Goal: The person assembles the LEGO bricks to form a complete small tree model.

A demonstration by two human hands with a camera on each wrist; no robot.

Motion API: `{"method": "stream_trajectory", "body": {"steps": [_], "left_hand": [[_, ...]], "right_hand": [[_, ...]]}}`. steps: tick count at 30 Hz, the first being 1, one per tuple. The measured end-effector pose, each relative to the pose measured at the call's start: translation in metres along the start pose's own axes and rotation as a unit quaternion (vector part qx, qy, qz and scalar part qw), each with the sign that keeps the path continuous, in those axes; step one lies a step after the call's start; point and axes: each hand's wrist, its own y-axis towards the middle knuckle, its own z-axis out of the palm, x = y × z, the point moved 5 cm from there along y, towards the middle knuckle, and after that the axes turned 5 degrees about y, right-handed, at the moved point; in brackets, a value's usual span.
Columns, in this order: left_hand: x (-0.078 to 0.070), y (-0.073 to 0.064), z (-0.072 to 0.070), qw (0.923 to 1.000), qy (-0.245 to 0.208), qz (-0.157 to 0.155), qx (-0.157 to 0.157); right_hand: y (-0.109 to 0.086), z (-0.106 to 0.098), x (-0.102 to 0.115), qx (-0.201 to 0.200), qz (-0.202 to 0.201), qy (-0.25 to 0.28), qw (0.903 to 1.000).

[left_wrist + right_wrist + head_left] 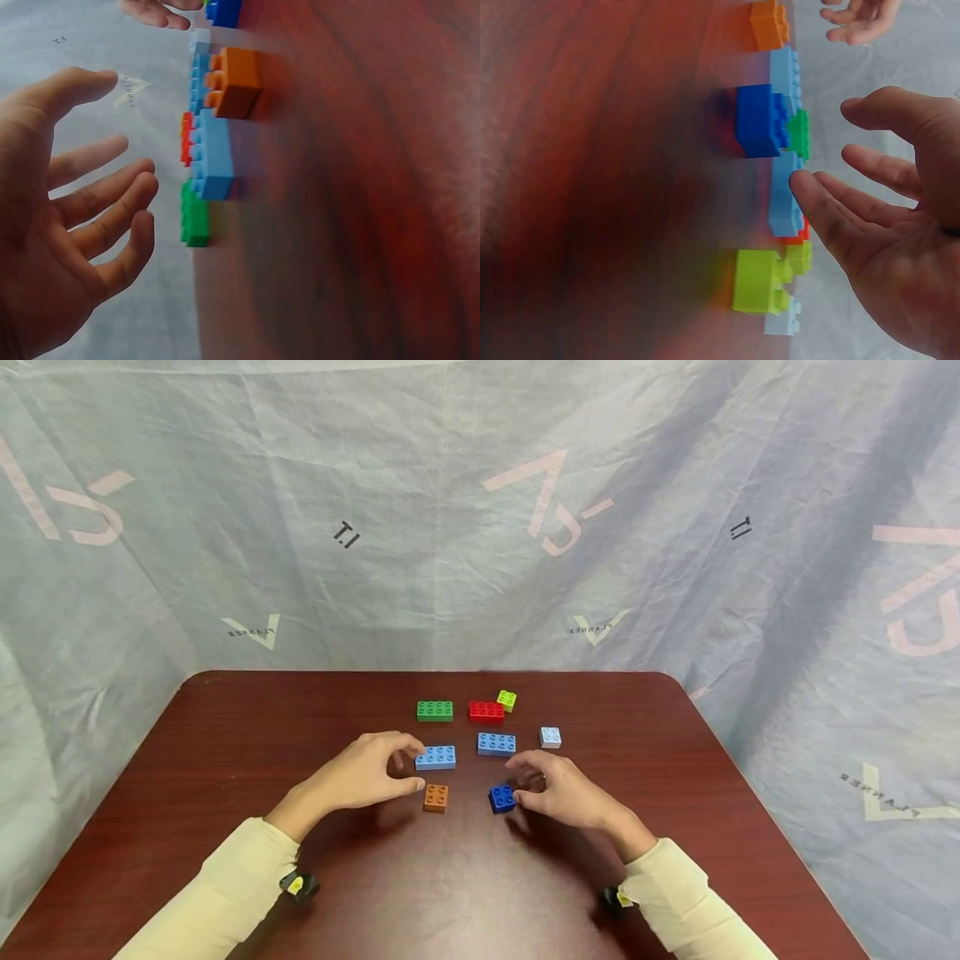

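My left hand point(367, 772) hovers with fingers loosely spread, its thumb beside an orange 2x2 toy brick point(436, 798) and its fingers near a light blue 2x4 brick point(436, 758). Over on the right, my right hand point(558, 789) is held above the table by a dark blue 2x2 brick point(502, 798). In the right wrist view a gap shows between that hand and the dark blue brick point(757, 121). A lime green brick point(756, 281) stands below the right hand there; in the head view the hand hides it. Neither hand holds anything.
Farther back on the brown table point(247, 718) lie a green brick point(435, 711), a red brick point(486, 711) against another lime brick point(507, 700), a second light blue brick point(496, 744) and a pale blue one point(550, 737). A grey cloth point(450, 568) hangs behind the table.
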Motion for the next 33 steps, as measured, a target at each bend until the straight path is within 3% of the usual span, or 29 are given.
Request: {"method": "stream_trajectory", "body": {"steps": [11, 23, 33], "left_hand": [[0.012, 0.0, 0.03, 0.9978, -0.059, 0.003, 0.032], [0.015, 0.002, 0.045, 0.9955, -0.082, -0.013, 0.045], [0.017, 0.004, 0.053, 0.9966, -0.072, -0.032, 0.023]], "right_hand": [[0.001, 0.015, -0.009, 0.002, 0.01, 0.012, 0.9999], [0.002, 0.025, -0.015, -0.007, 0.028, 0.019, 0.9994], [0.003, 0.027, -0.021, -0.018, 0.029, 0.01, 0.9994]]}}
